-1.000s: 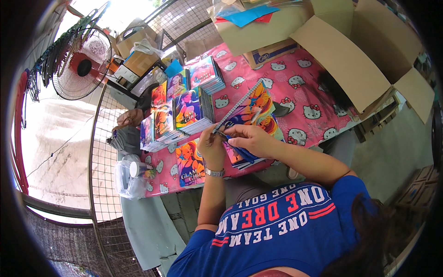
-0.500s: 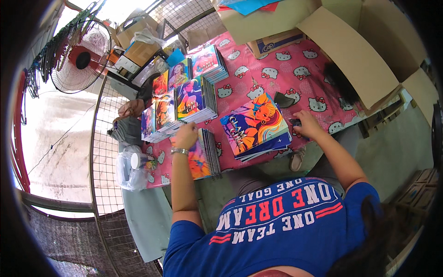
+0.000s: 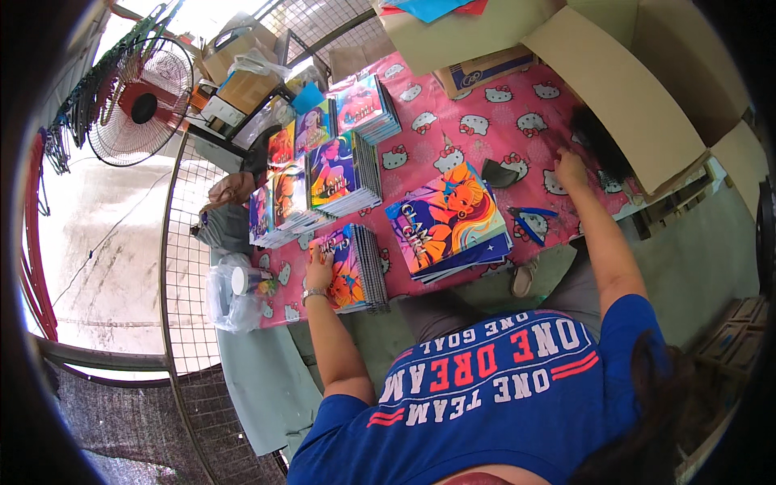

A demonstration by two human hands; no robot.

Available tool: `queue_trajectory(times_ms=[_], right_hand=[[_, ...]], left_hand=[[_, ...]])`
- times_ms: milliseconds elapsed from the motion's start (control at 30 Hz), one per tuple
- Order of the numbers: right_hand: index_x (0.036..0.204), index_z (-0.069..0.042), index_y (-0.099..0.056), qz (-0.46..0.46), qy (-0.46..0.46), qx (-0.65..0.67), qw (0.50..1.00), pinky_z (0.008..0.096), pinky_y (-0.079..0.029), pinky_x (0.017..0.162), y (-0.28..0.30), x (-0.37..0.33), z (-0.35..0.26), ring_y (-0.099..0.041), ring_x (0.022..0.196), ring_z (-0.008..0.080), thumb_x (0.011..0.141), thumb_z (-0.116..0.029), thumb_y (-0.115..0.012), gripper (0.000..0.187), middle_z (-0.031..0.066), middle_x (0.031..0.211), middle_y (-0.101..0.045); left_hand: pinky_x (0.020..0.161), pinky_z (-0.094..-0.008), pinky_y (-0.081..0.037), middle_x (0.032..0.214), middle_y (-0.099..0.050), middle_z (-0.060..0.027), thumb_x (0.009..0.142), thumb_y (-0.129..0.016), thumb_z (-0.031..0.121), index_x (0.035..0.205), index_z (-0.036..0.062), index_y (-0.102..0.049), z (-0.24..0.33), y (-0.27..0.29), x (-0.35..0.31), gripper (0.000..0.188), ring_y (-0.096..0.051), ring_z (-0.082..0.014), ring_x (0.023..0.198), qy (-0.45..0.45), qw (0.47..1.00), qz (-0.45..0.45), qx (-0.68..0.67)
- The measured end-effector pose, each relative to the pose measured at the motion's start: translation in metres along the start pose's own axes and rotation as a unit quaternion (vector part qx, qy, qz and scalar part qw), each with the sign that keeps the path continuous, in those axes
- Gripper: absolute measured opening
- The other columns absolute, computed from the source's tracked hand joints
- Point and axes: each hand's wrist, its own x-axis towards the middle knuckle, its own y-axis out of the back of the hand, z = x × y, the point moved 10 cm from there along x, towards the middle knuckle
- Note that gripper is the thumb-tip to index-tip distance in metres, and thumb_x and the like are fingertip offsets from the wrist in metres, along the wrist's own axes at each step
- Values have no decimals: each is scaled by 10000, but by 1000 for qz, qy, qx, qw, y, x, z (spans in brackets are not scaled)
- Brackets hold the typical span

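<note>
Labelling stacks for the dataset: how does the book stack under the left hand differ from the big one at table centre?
The stack under the left hand, the near-edge stack, is narrower and sits at the table's near edge; the centre stack has a wider cover and lies further in. The near-edge stack looks squared up; the centre stack is fanned, lower books sticking out. A hand rests on the near-edge stack only. Both have bright cartoon covers and lie flat on the pink tablecloth.

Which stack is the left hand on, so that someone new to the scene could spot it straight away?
Start at the pink patterned tablecloth and go to its near edge, beside the wire mesh fence. The left hand rests on the stack of colourful booklets there. Unlike the fanned pile to its right, it is squared up and sits nearest the person.
</note>
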Motion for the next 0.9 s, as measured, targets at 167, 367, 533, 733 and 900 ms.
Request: queue_trajectory(times_ms=[167,367,533,733,900], right_hand=[[1154,-8,-615,104,27,91,990,480,-503,906,45,10,-2,-612,1066,422,885,-139,-566,304,253,1126,-644],[1144,-18,-634,56,50,321,944,412,-507,873,100,-14,-77,-651,994,370,944,-224,-535,303,218,1097,-662],[1163,-19,-645,-22,189,365,911,360,-501,849,87,-35,-180,-651,932,286,907,-89,-526,291,169,1085,-653],[1207,-42,-647,-48,193,407,891,332,-499,841,101,-48,-189,-632,943,242,845,-3,-505,390,133,1014,-649],[1223,-105,-664,-68,287,400,868,339,-498,824,124,-76,-213,-632,920,243,859,8,-512,410,124,985,-654]], left_hand=[[1104,-492,-351,1474,-398,-288,944,-519,504,1540,267,-286,27,9,-10,681,-396,-481,1341,-24,999,-33,-9],[1094,-443,-359,1394,-512,-228,936,-579,387,1406,132,-481,147,60,-23,544,-469,-414,1294,-154,975,154,-47],[902,-442,-474,1068,-666,-223,910,-626,237,1093,15,-668,356,-10,-58,290,-630,-367,1022,-399,898,-28,-184],[729,-422,-512,891,-678,-229,882,-641,146,998,-7,-658,372,-28,-58,193,-667,-379,814,-365,917,-20,-159],[764,-415,-493,881,-674,-182,883,-615,67,1014,3,-611,379,67,-124,146,-656,-343,833,-367,892,40,-259]])
